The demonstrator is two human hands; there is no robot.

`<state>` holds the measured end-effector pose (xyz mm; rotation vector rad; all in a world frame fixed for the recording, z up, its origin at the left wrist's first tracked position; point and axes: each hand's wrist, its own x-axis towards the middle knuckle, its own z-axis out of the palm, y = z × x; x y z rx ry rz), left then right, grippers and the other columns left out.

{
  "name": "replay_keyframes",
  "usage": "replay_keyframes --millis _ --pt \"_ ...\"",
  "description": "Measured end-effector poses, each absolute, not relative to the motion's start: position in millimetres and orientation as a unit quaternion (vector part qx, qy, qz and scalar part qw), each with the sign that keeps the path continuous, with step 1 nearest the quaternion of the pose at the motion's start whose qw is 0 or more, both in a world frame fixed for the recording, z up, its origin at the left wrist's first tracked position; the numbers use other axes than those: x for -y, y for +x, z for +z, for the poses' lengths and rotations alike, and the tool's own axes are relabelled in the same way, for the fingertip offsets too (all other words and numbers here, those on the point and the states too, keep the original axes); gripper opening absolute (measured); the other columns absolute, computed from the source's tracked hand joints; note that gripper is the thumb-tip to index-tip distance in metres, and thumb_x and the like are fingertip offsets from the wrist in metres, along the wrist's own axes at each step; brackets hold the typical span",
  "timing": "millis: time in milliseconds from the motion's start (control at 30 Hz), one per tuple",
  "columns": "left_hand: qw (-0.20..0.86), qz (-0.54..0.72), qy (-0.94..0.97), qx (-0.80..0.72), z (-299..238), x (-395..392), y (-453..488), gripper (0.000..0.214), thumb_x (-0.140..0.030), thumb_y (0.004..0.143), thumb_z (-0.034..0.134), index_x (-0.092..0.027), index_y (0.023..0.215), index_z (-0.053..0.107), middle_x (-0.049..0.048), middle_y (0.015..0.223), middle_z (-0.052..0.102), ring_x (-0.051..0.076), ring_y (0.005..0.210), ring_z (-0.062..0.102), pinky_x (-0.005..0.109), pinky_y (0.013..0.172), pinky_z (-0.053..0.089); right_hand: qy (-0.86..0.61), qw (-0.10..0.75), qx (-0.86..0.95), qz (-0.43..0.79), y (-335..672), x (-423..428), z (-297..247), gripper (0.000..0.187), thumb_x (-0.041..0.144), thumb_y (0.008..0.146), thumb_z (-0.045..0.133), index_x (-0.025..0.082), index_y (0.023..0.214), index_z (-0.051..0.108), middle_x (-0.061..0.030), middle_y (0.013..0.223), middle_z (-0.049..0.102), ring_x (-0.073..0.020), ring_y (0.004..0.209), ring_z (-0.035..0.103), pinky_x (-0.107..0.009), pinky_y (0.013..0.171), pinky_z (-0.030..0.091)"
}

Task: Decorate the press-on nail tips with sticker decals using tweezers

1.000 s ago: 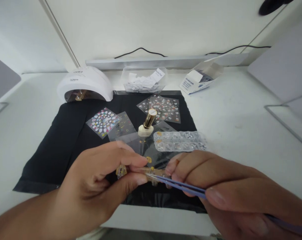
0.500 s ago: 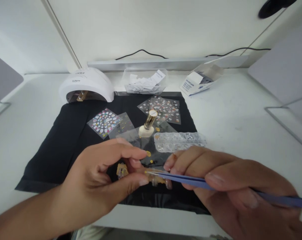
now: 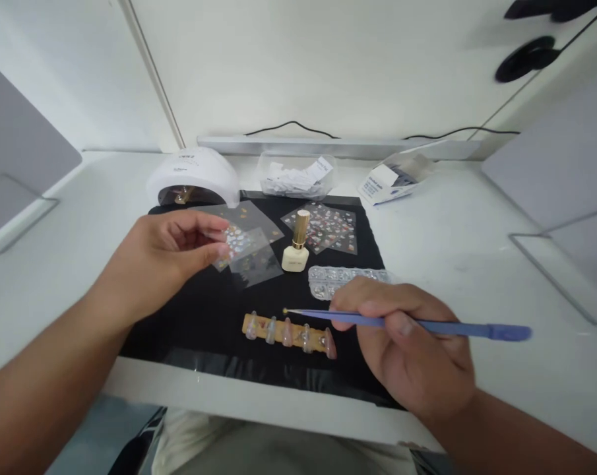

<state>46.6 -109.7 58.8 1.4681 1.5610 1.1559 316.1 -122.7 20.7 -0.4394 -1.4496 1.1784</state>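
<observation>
My right hand [image 3: 407, 340] grips blue tweezers [image 3: 456, 328], which point left. At their tips sits a tiny gold sticker [image 3: 285, 311], above the black mat. Below the tips lies a wooden strip [image 3: 264, 322] carrying several glossy press-on nails [image 3: 287, 332] in a row. My left hand [image 3: 179, 244], thumb and fingers pinched together, holds a clear sticker sheet with gold spots [image 3: 251, 216] at its edge, over other sticker sheets [image 3: 256, 260]. A cream nail polish bottle [image 3: 295, 258] with a gold cap stands upright between the hands.
A white nail lamp [image 3: 194, 173] stands at the back left with something wooden inside. Behind are a clear tub of packets [image 3: 298, 178] and an open alcohol pad box [image 3: 392, 181]. A clear rhinestone case [image 3: 322, 282] lies by my right hand, more sticker sheets [image 3: 322, 227] behind it.
My left hand has moved away to the left and back with the clear sheet. The tweezers have drawn off it with a gold sticker, uncovering the nail strip. The whole view has shifted.
</observation>
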Motion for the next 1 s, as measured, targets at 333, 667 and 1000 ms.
replay_keyframes --millis 333,667,1000 --pt "0.206 0.235 0.644 -0.698 22.3 90.1 -1.0 0.062 -0.043 0.083 0.066 -0.020 0.139 0.053 0.0025 0.086 0.068 0.020 0.068 0.058 0.034 0.064 0.044 -0.289 0.497 0.629 0.522 304.5 129.0 34.0 0.015 0.032 0.092 0.066 0.026 0.091 0.079 -0.0063 0.082 0.067 -0.0189 0.067 0.062 -0.027 0.041 0.049" --pt "0.246 0.265 0.858 -0.364 30.8 123.7 27.5 0.018 -0.023 0.090 0.063 -0.017 0.107 0.061 0.0052 0.097 0.059 0.020 0.090 0.054 0.035 0.078 0.047 -0.351 0.441 0.646 0.515 296.0 120.7 25.4 0.017 0.031 0.095 0.060 0.029 0.096 0.077 -0.0042 0.085 0.067 -0.0124 0.056 0.055 -0.026 0.042 0.043" --pt "0.312 0.221 0.847 -0.370 20.8 129.7 49.1 0.029 -0.026 0.083 0.076 -0.018 0.108 0.063 0.0040 0.097 0.060 0.022 0.094 0.051 0.040 0.084 0.042 -0.345 0.420 0.663 0.515 294.9 119.4 25.6 0.019 0.026 0.097 0.057 0.027 0.095 0.076 -0.0035 0.071 0.072 -0.0200 0.077 0.061 -0.032 0.066 0.052"
